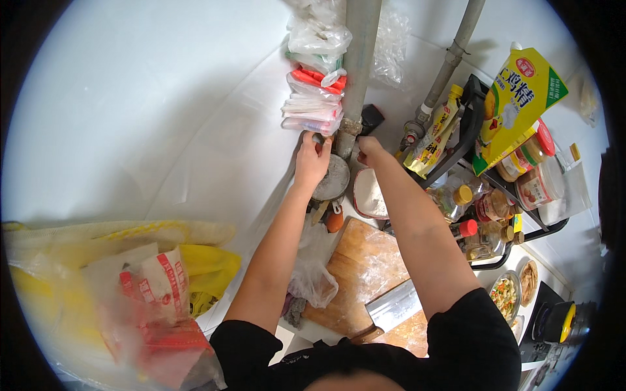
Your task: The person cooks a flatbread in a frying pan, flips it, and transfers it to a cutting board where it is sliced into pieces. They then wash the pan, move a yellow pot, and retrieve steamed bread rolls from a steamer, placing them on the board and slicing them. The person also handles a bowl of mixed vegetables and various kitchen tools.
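Observation:
My left hand [311, 163] reaches up just below a stack of folded plastic bags [313, 110] beside a grey vertical pipe [361, 63]. Its thumb and forefinger are near a small brownish thing that I cannot make out. On the pipe's other side, my right hand [370, 150] is bent with its fingers mostly hidden, near a black object [371, 119]; whether it holds anything is not visible. Below the hands are a round container of white powder [333, 178] and a red-rimmed bowl of white flour-like powder [370, 195]. A cleaver [395, 305] lies on a floury wooden board [364, 259].
A black rack [452, 161] at the right holds seasoning packets, jars and bottles. Beyond it stand a bowl of chopped food [504, 295] and a dark stove [538, 313]. A crumpled clear bag [313, 278] lies left of the board; large plastic bags [161, 293] fill the lower left.

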Motion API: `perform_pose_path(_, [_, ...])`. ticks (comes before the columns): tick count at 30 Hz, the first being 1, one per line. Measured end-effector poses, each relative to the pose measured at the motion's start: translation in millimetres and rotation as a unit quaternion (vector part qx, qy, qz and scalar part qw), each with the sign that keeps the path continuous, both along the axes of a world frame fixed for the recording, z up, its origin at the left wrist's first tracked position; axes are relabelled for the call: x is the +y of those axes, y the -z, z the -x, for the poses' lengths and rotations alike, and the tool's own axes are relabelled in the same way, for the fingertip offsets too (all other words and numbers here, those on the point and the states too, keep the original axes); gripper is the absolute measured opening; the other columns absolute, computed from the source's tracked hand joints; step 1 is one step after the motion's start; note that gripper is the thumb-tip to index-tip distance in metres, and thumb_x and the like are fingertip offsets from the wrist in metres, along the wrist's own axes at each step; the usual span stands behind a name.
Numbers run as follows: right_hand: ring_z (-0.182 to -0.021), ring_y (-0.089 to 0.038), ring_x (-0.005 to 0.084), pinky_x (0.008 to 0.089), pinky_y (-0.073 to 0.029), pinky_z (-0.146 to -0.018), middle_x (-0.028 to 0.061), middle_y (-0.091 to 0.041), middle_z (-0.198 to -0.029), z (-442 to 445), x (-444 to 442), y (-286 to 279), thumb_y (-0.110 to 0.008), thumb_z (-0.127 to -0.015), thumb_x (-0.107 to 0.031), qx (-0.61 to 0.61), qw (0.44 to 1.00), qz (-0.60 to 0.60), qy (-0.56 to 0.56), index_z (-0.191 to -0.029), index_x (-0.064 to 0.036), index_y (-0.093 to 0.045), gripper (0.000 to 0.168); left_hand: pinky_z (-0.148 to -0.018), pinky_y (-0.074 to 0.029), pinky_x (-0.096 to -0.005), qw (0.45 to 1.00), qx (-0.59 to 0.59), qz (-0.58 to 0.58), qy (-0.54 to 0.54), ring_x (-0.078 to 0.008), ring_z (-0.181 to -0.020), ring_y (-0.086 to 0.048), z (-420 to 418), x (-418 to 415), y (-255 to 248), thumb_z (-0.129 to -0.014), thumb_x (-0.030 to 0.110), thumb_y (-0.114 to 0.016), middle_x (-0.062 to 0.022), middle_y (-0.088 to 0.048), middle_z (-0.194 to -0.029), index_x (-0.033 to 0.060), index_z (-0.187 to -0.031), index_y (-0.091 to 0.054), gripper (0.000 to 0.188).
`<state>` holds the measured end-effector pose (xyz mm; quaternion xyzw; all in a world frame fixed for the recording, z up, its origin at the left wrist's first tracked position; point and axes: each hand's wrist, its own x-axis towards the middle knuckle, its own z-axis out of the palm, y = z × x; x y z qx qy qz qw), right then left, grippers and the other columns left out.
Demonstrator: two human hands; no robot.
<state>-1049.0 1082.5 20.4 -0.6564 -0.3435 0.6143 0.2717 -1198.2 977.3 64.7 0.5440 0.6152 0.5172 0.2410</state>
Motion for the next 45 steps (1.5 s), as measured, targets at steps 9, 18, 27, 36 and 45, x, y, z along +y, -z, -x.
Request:
perform_pose_path(9, [-0.098, -0.051, 0.0227, 0.0269, -0.037, -0.085, 0.0149, -0.05, -0.116, 11.0, -11.4, -21.5, -0.043, -0.07, -0.002, 0.019, 0.947, -0.318, -0.046, -0.127, -0.001, -0.035, 0.058, -0.064, -0.043, -0.0445, 0.99, 0.118, -0.081, 0.009, -0.0391, -0.071, -0.053, 3.1, 16.5, 2.9, -0.079, 0.021, -0.057, -0.0214, -0.056, -0.078, 0.0014, -0.095, -0.05, 0.027])
perform_pose_path(18, [-0.093, -0.053, 0.0351, 0.0388, -0.04, -0.08, 0.027, -0.053, -0.1, -12.2, -84.1, -51.6, -0.046, -0.069, -0.009, -0.134, 0.933, -0.334, -0.009, -0.1, 0.009, -0.047, 0.036, -0.069, -0.047, -0.0337, 0.997, 0.077, -0.006, 0.031, -0.0256, -0.072, -0.06, 4.7, -8.6, 8.4, -0.074, 0.019, -0.064, -0.0144, -0.062, -0.08, -0.0049, -0.116, -0.042, 0.053])
perform_pose_path(27, [-0.102, -0.051, 0.0163, 0.0273, -0.04, -0.086, 0.0105, -0.051, -0.112, -151.4, -343.4, -65.3, -0.047, -0.087, -0.009, 0.06, 0.942, -0.326, -0.054, -0.127, -0.001, -0.033, 0.043, -0.067, -0.045, -0.0276, 0.994, -0.019, -0.048, 0.096, -0.0142, -0.075, -0.056, -30.8, -148.9, -46.8, -0.081, 0.015, -0.057, -0.0104, -0.057, -0.087, -0.0033, -0.107, -0.046, 0.034])
perform_pose_path(36, [-0.075, -0.054, 0.0094, 0.0224, -0.044, -0.066, 0.0036, -0.06, -0.088, -216.7, -501.2, 20.2, -0.05, -0.087, -0.026, 0.022, 0.994, -0.076, 0.078, -0.107, 0.0, -0.054, 0.032, -0.073, -0.044, -0.039, 0.812, 0.361, 0.218, 0.404, -0.0302, -0.09, -0.05, -111.3, -381.1, 54.0, -0.066, 0.043, -0.065, -0.0139, -0.049, -0.096, 0.0025, -0.096, -0.05, 0.053])
perform_pose_path(45, [-0.08, -0.053, 0.0084, 0.0222, -0.043, -0.068, 0.0024, -0.056, -0.089, -183.3, -528.8, 13.2, -0.049, -0.087, -0.024, 0.106, 0.989, -0.067, 0.077, -0.11, 0.001, -0.05, 0.033, -0.068, -0.046, -0.0395, 0.836, 0.316, 0.308, 0.326, -0.0316, -0.078, -0.059, -124.0, -378.4, 58.4, -0.067, 0.024, -0.059, -0.0206, -0.058, -0.084, 0.002, -0.099, -0.048, 0.041])
